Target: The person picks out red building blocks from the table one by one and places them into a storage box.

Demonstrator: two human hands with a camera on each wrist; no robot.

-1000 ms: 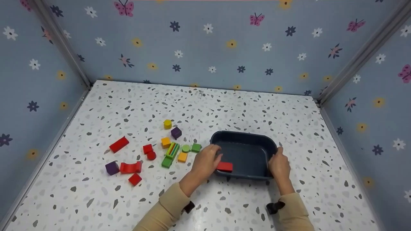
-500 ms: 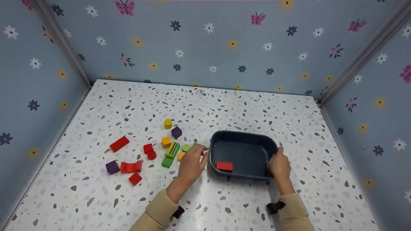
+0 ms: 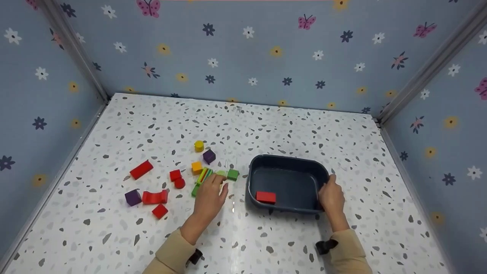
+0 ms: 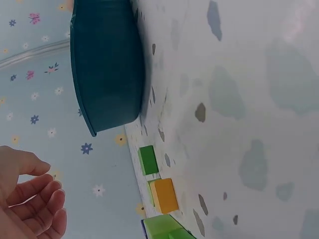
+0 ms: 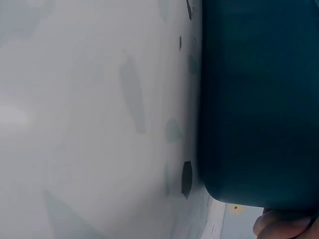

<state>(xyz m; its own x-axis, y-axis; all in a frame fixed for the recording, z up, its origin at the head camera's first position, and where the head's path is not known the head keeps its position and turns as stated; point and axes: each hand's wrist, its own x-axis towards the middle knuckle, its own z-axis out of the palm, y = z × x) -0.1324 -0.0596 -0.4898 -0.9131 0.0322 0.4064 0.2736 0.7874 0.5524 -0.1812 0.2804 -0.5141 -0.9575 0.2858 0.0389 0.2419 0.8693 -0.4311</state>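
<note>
A dark blue rectangular basin (image 3: 293, 182) stands at the middle right with one red block (image 3: 266, 197) in its near left corner. My right hand (image 3: 332, 195) grips the basin's right rim; fingers curl at the edge in the right wrist view. My left hand (image 3: 208, 197) hovers over the green and yellow blocks, fingers loosely bent and holding nothing. Close under it are a striped green block (image 3: 204, 176) and a light green round block (image 3: 221, 173), both partly covered. A green block (image 3: 233, 174) lies just right of the fingertips, and an orange block (image 4: 165, 195) shows in the left wrist view.
Farther left lie a red arch block (image 3: 155, 197), a long red block (image 3: 141, 169), a purple cube (image 3: 133, 198) and several small red ones. A yellow block (image 3: 199, 146) and another purple cube (image 3: 209, 156) lie behind the left hand. Flower-patterned walls (image 3: 243, 53) enclose the speckled table (image 3: 304, 129).
My left hand has let go of the basin's left side and moved left over the green and yellow blocks. The right hand stays on the rim; the basin has hardly moved.
</note>
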